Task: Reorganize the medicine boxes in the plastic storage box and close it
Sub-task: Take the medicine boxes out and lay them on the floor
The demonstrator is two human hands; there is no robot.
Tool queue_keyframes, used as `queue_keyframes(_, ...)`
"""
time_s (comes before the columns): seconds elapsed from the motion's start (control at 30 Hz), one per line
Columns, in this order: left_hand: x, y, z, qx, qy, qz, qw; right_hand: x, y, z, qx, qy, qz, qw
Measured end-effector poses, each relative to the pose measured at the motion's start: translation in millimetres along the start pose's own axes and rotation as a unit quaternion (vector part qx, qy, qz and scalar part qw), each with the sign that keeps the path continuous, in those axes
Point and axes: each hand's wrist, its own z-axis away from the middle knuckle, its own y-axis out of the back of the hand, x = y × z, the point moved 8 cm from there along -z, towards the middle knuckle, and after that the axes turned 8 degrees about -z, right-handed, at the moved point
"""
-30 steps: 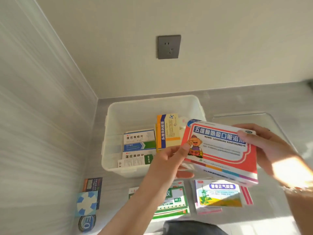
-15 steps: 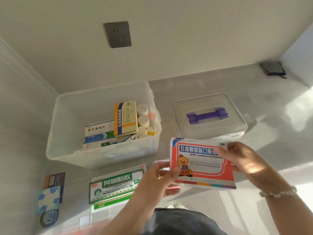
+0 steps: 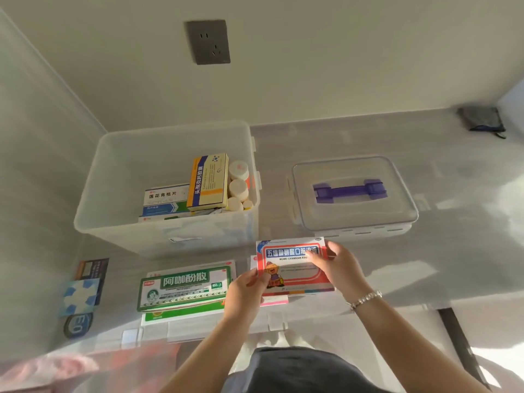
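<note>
A clear plastic storage box [image 3: 119, 219] stands open at the left of the counter. Inside it are a yellow and blue medicine box [image 3: 208, 181] on edge, white and green boxes [image 3: 164, 199] and several white bottles [image 3: 238, 185]. Its clear lid [image 3: 354, 219] with a purple handle lies to the right. Both hands hold a red and white medicine box [image 3: 295, 272] low over the counter, in front of the storage box. My left hand [image 3: 246, 293] grips its lower left corner. My right hand [image 3: 337, 265] grips its upper right edge.
A green and white medicine box [image 3: 184, 287] lies on the counter left of my hands. Blue and dark packets [image 3: 82, 293] lie at the far left. A dark pouch [image 3: 482, 120] sits at the back right. A grey wall socket [image 3: 208, 42] is above.
The red and white box has come down and away from the storage box toward the counter's front. The view has swung right, which brings the lid into sight.
</note>
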Motion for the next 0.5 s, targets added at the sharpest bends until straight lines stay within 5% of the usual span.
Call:
queue_keyframes(0.33, -6.9, 9.8, -4.0, 0.06, -0.003, 0.011, 0.998, 0.9, -3.9, -4.7, -0.009, -0.002, 0.017, 1.0)
queue_keyframes(0.5, 17.6, 23.4, 6.9, 0.091, -0.057, -0.005, 0.994, -14.5, 7.7, 3.4, 0.056, 0.046, 0.079, 0.994)
